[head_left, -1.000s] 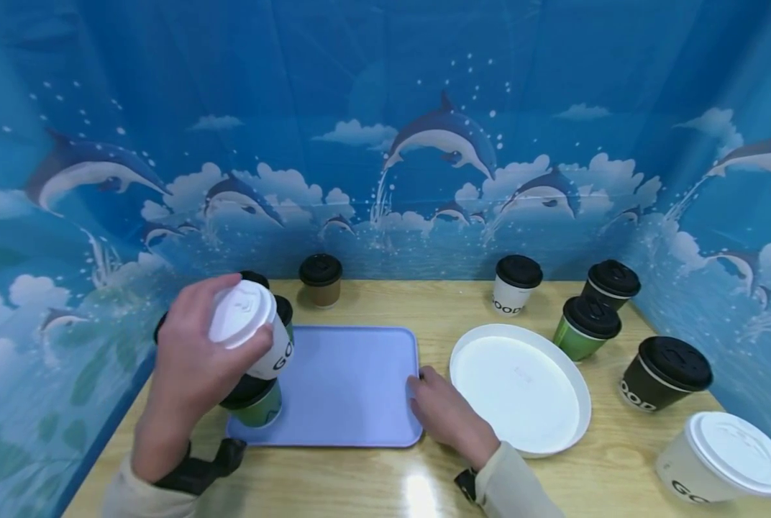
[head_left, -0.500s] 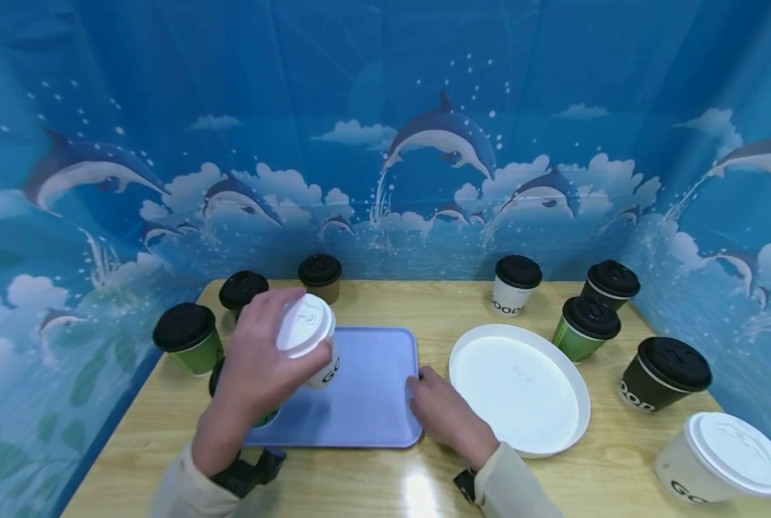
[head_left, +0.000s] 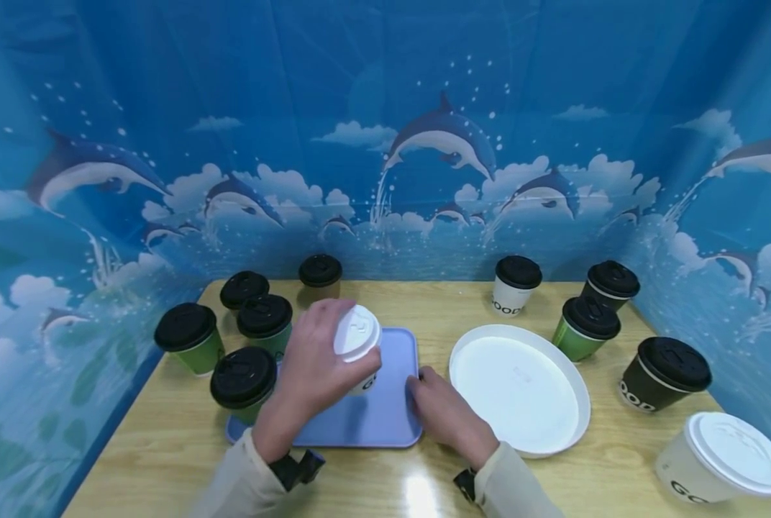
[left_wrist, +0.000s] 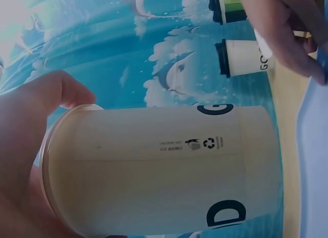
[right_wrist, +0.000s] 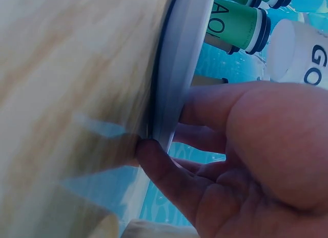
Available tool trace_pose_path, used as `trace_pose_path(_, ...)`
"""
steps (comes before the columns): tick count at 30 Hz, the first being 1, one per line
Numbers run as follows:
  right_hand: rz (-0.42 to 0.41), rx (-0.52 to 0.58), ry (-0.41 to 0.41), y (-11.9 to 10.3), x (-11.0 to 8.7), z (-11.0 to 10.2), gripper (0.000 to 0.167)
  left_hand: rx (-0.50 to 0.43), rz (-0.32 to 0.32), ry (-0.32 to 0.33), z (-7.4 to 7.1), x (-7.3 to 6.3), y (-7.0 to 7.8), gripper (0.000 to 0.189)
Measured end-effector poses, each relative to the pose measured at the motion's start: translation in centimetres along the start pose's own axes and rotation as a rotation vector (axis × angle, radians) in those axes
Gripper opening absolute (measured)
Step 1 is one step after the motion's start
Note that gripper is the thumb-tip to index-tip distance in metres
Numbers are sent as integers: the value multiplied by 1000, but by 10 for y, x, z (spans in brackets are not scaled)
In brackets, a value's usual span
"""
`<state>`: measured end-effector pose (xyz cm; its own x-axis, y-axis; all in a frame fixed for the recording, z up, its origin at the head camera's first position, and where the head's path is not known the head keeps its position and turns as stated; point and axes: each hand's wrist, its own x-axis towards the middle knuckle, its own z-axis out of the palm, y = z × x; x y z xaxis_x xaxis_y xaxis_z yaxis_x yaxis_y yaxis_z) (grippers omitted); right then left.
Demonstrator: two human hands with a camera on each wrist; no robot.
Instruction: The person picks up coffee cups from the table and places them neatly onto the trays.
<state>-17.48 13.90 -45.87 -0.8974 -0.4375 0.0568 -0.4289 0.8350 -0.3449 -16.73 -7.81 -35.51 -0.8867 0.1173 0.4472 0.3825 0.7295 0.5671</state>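
My left hand (head_left: 321, 370) grips a white paper cup (head_left: 358, 334) by its white lid, holding it upright over the lavender tray (head_left: 395, 360). Close up in the left wrist view, the cup (left_wrist: 164, 166) shows dark lettering, and thumb and fingers hold it at the lid end. My right hand (head_left: 446, 410) pinches the tray's right edge, its thumb against the rim in the right wrist view. On the tray's left end stands a green cup (head_left: 249, 410) with a black lid. Behind it is another green cup (head_left: 272, 342), partly covered by my left hand.
A round white tray (head_left: 521, 388) lies right of the lavender one. Several black-lidded cups stand at the back and both sides, including a black cup (head_left: 651, 388). Near the front right is a white-lidded cup (head_left: 703, 467). A blue dolphin curtain (head_left: 385, 93) surrounds the table.
My left hand has carried the white cup rightward from above the green cups to over the tray's middle, uncovering the cups on the left. The right hand stays on the tray edge.
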Motion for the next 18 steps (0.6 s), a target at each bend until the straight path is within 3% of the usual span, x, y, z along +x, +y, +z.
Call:
trace_pose_path(11,-53,-32,63,0,-1,1,29,19,-63,-51,24,9,1,76)
trace_pose_path(18,-8,-29,25,-1,1,1,29,62,-132,-87,32,12,-4,77)
